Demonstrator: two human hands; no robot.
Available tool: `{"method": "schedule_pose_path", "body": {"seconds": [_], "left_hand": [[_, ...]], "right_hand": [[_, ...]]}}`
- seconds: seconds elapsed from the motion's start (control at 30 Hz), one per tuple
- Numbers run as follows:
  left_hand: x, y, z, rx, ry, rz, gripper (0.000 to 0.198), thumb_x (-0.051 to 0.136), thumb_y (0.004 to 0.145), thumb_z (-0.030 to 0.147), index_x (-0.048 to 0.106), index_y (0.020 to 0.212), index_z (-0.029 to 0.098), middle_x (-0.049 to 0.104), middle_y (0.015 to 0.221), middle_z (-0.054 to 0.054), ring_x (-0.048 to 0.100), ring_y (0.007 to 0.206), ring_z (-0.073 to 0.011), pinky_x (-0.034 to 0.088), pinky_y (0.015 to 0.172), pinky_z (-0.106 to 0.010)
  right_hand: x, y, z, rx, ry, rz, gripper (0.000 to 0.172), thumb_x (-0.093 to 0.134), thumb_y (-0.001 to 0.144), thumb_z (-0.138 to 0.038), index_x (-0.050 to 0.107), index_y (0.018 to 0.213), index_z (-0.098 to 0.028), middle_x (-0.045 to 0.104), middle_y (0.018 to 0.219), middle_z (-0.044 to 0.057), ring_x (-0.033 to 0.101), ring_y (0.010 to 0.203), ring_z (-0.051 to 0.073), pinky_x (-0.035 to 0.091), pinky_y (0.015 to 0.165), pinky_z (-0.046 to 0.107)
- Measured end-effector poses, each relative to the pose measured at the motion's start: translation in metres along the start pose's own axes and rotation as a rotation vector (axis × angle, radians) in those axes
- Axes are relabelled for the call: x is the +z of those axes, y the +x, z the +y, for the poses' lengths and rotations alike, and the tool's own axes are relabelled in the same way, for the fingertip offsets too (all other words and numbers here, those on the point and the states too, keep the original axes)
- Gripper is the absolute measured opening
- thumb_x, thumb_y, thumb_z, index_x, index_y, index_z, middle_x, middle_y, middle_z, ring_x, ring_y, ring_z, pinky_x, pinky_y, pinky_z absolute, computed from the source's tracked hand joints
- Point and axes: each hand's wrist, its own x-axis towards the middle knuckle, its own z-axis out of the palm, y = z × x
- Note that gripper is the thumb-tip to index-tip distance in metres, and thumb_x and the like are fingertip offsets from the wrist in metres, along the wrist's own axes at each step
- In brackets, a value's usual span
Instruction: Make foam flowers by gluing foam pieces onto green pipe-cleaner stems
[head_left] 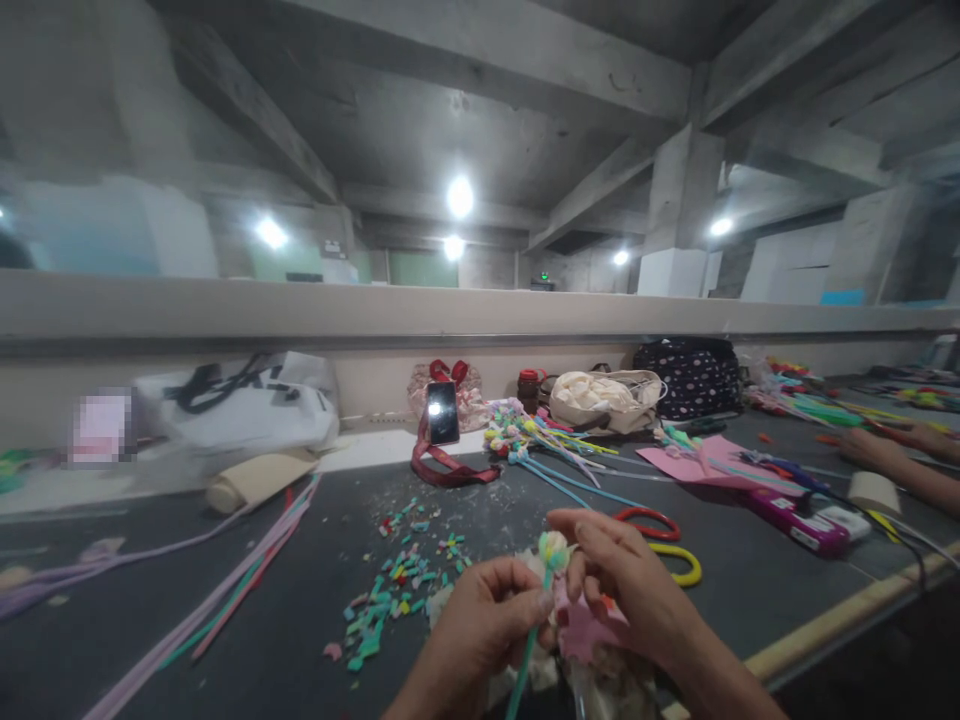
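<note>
My left hand [495,615] pinches the green stem of a small pipe-cleaner flower [553,552], which has a pale yellow and mint head. From the other side, my right hand [619,575] closes its bent fingers against the flower just below the head; its fingertips are partly hidden. Below the hands lies a pink piece [592,628], partly covered by my right hand. Scissors with one red and one yellow handle [679,565] rest just beyond my right hand. Green, yellow and pink clippings [397,585] are scattered left of my left hand.
Long pipe cleaners [247,560] and a paper roll [259,480] lie left. A phone [442,412] leans against a bag at the back, near bundled flowers [517,425]. Pink paper [705,462] and a purple box [799,522] lie right. Another person's hands [877,455] work far right.
</note>
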Motion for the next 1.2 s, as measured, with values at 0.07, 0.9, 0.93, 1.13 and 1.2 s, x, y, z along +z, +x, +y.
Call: {"method": "schedule_pose_path", "body": {"seconds": [0.07,0.9,0.93,1.13,1.2], "left_hand": [[0.001,0.001,-0.001,0.001,0.004,0.016,0.019,0.062,0.050,0.028,0.049,0.051,0.016,0.055,0.038,0.003,0.029,0.029,-0.0027,0.017,0.033,-0.017],[0.004,0.011,-0.025,0.128,0.150,0.012,0.007,0.052,0.055,0.010,0.050,0.050,0.015,0.048,0.040,0.006,0.040,0.040,-0.0064,0.027,0.042,-0.018],[0.005,0.009,-0.023,0.124,0.141,0.033,0.007,0.052,0.054,0.010,0.050,0.050,0.015,0.048,0.040,0.006,0.040,0.040,-0.0063,0.027,0.042,-0.018],[0.006,0.008,-0.016,0.083,0.054,0.057,0.008,0.054,0.056,0.016,0.048,0.049,0.016,0.052,0.039,0.006,0.033,0.032,-0.0039,0.023,0.036,-0.017],[0.004,0.011,-0.017,0.091,0.026,0.056,0.011,0.057,0.053,0.018,0.047,0.049,0.016,0.052,0.040,0.005,0.035,0.033,-0.0046,0.023,0.035,-0.017]], "right_hand": [[-0.004,0.000,-0.002,0.038,0.038,0.044,0.034,0.046,0.077,-0.040,0.057,0.093,-0.012,0.055,0.048,-0.002,0.044,0.036,0.004,0.025,0.032,0.012],[0.004,0.000,0.002,-0.045,-0.196,-0.043,0.015,0.051,0.073,-0.024,0.061,0.081,-0.016,0.053,0.060,-0.004,0.045,0.042,0.005,0.029,0.038,0.015],[0.004,0.000,0.002,-0.043,-0.202,-0.032,0.017,0.051,0.073,-0.026,0.061,0.082,-0.016,0.054,0.060,-0.003,0.045,0.041,0.005,0.028,0.037,0.015],[-0.003,0.001,0.001,-0.085,-0.272,0.078,0.029,0.049,0.074,-0.033,0.055,0.097,-0.015,0.056,0.057,-0.002,0.048,0.046,0.009,0.032,0.040,0.017],[-0.002,-0.001,0.002,-0.117,-0.337,0.093,0.031,0.054,0.070,-0.030,0.054,0.097,-0.016,0.059,0.075,0.001,0.052,0.055,0.011,0.038,0.046,0.020]]}}
